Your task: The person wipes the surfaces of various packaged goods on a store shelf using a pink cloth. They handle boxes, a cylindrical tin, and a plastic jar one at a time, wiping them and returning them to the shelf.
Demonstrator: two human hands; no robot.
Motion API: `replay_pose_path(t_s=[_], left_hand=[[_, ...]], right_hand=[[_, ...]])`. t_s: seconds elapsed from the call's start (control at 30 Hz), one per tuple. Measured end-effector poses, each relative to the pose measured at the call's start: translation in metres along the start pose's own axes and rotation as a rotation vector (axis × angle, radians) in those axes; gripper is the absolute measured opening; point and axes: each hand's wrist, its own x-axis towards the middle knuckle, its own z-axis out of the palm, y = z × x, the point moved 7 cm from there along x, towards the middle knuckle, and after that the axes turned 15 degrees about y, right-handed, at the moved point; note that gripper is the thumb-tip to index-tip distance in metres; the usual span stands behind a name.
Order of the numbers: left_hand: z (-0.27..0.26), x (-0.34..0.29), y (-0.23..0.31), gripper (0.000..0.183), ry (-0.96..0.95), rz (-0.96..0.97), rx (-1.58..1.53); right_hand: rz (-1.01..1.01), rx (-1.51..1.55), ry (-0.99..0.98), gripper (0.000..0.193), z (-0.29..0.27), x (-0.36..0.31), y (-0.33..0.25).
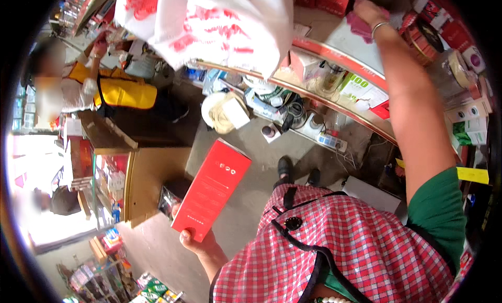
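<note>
My left hand (203,245) grips the lower end of a tall red cardboard box (212,190), thumb on one side and fingers round the other. The box is tilted, its top leaning up to the right, above the floor. Far up at the right, my right arm reaches onto a shelf (342,39) with a red front edge. There my right hand (369,11) presses a pink cloth (360,29) on the shelf surface, fingers closed over it. A bracelet circles that wrist. Red boxes (330,2) stand left of the cloth, and a round red tin (421,41) stands right of it.
A white bag with red print (209,26) hangs at the upper middle. Below the shelf, a lower shelf holds a green and white box (361,88) and jars. A power strip (332,141) lies beneath. At left stand a wooden counter (151,183) and a person in a yellow apron (123,93).
</note>
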Motion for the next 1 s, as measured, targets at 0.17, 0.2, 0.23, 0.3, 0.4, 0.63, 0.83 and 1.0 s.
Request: replay_pose_path(t_s=[0.17, 0.2, 0.23, 0.3, 0.4, 0.63, 0.83, 1.0], left_hand=[[0.071, 0.019, -0.001, 0.071, -0.326, -0.151, -0.175], [0.075, 0.021, 0.000, 0.070, -0.373, -0.209, -0.223], [0.087, 0.029, 0.000, 0.068, -0.400, -0.218, -0.263], [0.102, 0.040, 0.004, 0.067, -0.445, -0.230, -0.271], [0.116, 0.064, 0.011, 0.066, -0.537, -0.276, -0.290], [0.134, 0.111, 0.018, 0.064, -0.651, -0.338, -0.296], [0.135, 0.131, 0.006, 0.064, -0.689, -0.390, -0.284], [0.142, 0.125, 0.004, 0.064, -0.636, -0.381, -0.297]], right_hand=[[0.196, 0.051, 0.072, 0.042, -0.084, -0.068, -0.046], [0.252, -0.008, -0.123, 0.043, -0.110, -0.084, -0.077], [0.189, 0.119, 0.040, 0.044, -0.092, -0.080, -0.054], [0.209, 0.049, -0.009, 0.052, -0.099, -0.090, -0.067], [0.202, -0.013, -0.059, 0.065, -0.133, -0.124, -0.087], [0.156, -0.066, -0.027, 0.062, -0.150, -0.143, -0.098], [0.114, 0.015, -0.047, 0.045, -0.173, -0.157, -0.125], [0.439, 0.775, 0.006, 0.055, -0.180, -0.147, -0.101]])
